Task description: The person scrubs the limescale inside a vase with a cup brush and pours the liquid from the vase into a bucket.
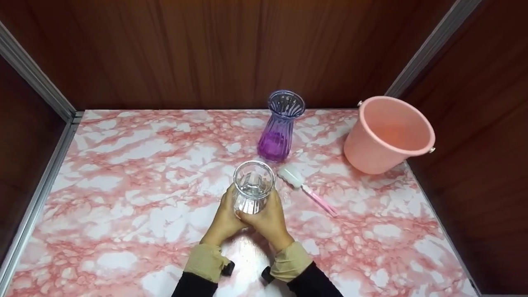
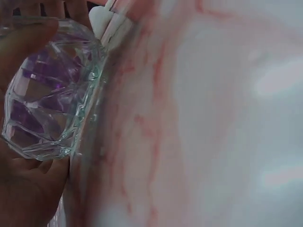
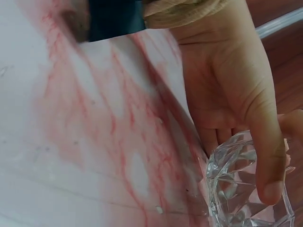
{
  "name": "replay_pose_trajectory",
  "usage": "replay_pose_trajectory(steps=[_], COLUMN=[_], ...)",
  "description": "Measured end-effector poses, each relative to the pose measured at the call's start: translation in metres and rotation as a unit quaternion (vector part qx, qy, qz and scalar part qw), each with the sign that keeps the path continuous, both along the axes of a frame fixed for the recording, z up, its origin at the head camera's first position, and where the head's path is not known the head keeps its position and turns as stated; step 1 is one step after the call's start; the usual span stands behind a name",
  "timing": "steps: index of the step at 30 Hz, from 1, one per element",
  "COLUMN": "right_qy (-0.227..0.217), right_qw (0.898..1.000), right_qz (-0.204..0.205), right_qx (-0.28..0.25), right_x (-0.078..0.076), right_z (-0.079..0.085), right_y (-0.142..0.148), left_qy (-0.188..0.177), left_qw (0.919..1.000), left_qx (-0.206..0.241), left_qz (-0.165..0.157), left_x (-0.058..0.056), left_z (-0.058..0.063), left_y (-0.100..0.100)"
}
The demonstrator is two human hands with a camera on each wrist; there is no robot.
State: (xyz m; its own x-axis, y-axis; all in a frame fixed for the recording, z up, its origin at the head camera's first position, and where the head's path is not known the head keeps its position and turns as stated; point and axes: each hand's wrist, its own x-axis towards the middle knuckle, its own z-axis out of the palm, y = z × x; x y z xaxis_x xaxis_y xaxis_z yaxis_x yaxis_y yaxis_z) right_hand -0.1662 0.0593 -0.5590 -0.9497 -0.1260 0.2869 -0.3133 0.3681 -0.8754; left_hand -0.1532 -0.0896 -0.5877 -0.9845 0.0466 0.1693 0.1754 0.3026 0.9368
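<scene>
Markings: no legible txt, labels, brands, nos. or signs in head, L wrist or R wrist view.

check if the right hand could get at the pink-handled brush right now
Probably yes: the pink-handled brush lies close to the right hand, with nothing standing between them. That hand grips the clear vase, though, so it would likely need to let go first.
</scene>
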Motion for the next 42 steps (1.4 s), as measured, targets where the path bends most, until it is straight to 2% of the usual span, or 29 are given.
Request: replay_pose_trajectory(steps=[9,15,21,30,36,38,39,42], right_qy=[0.005,0.015,0.036,0.040,0.016,0.005,-0.003,-0.020], right_qw=[1.000,0.999,0.996,0.990,0.987,0.985,0.984,0.978], right_qz=[-0.015,-0.034,-0.059,-0.066,-0.089,-0.100,-0.108,-0.133], right_qx=[0.000,-0.038,-0.056,-0.119,-0.131,-0.137,-0.139,-0.158], right_x=[-0.001,0.002,-0.001,-0.008,-0.011,-0.012,-0.012,-0.013], right_z=[0.001,0.002,0.010,0.021,0.026,0.028,0.030,0.033], right_y=[0.007,0.015,0.027,0.050,0.064,0.068,0.070,0.074], left_qy=[0.021,0.022,0.034,0.015,-0.043,-0.065,-0.079,-0.127], left_qw=[0.9991,0.9976,0.9982,0.9991,0.9946,0.9892,0.9834,0.9566], left_qx=[-0.031,-0.064,-0.048,0.011,0.065,0.117,0.154,0.259], left_qz=[0.020,0.011,0.009,0.038,0.068,0.059,0.052,0.042], left_x=[0.000,-0.003,-0.006,-0.005,-0.002,-0.002,-0.003,-0.004], left_z=[0.002,0.013,0.027,0.039,0.042,0.043,0.044,0.047], left_y=[0.009,0.016,0.032,0.065,0.084,0.088,0.089,0.095])
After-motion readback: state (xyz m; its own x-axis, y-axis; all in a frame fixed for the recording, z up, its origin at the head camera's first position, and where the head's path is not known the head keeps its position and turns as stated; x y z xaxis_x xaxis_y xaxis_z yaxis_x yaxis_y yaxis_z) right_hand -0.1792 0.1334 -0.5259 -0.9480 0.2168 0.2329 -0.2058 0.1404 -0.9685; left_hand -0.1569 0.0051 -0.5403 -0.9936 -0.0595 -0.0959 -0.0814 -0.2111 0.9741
